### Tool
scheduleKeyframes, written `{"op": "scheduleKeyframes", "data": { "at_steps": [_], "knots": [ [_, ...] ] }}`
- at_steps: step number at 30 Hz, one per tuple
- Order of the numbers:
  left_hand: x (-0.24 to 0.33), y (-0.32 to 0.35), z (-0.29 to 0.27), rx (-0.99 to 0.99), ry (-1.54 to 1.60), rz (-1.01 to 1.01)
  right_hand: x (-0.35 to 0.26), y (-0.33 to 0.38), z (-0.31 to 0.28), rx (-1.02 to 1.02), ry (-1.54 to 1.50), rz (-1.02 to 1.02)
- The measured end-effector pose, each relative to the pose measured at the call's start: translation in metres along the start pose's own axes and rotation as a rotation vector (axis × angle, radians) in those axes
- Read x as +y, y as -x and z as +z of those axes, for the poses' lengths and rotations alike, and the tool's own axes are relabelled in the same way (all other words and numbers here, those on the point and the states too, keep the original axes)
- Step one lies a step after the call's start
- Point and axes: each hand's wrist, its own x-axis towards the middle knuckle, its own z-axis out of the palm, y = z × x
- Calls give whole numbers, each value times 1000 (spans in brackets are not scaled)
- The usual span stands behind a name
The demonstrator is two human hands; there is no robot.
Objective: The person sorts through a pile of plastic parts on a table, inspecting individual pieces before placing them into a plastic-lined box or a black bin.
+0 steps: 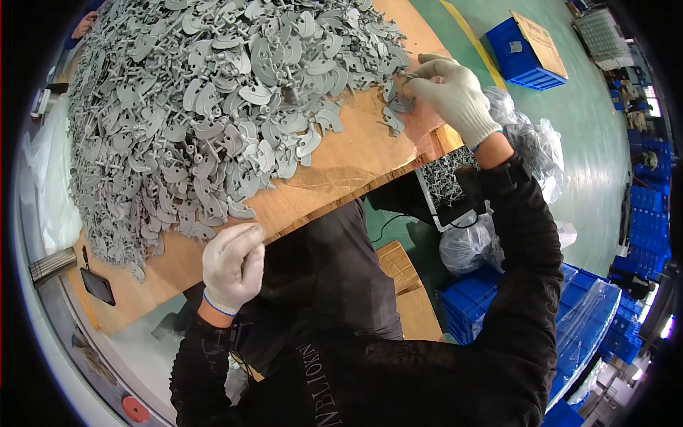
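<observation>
A large heap of grey metal castings (235, 92), curved plates with small stems, covers most of the wooden table (320, 188). My left hand (233, 263), in a white knit glove, is closed at the table's near edge, its fingers curled together. Whatever it may hold is hidden. At the heap's right end, my right hand (455, 96), also gloved, has its fingertips pinched at a grey casting (409, 75). A few loose castings (395, 114) lie just below those fingertips.
A container of small grey parts (448, 179) stands below the table's right end, near plastic bags (466, 245). Blue crates (469, 302) are at lower right, another blue crate (516, 53) at far right. A phone-like black device (97, 286) lies at left. Another person's hand (84, 25) shows at far left.
</observation>
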Motion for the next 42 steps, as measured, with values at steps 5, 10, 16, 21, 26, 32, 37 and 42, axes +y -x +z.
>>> {"op": "scheduleKeyframes", "data": {
  "at_steps": [5, 10, 16, 21, 26, 32, 37, 42],
  "knots": [
    [-1, 2, -1, 1, 4, -7, 22, 31, -31, 170, -179, 7],
    [2, -4, -1, 20, -4, 8, 86, 67, -59, 386, -31, 31],
    [6, -1, -1, 11, -23, 16, 57, 68, -26, 466, 267, -343],
    [-1, 0, 1, 19, -12, -4, -22, 35, 25, 219, 177, -220],
    [1, -1, 2, 42, -8, 0, -53, 15, 38, 138, 308, -209],
    [2, -1, 1, 54, 0, 18, -49, 0, 52, 88, 397, -233],
    [-1, -2, 3, 82, -11, 71, -47, -6, 49, 35, 401, -261],
    [-1, -3, 3, 103, -25, 98, -39, -12, 45, -4, 374, -278]
  ]
}}
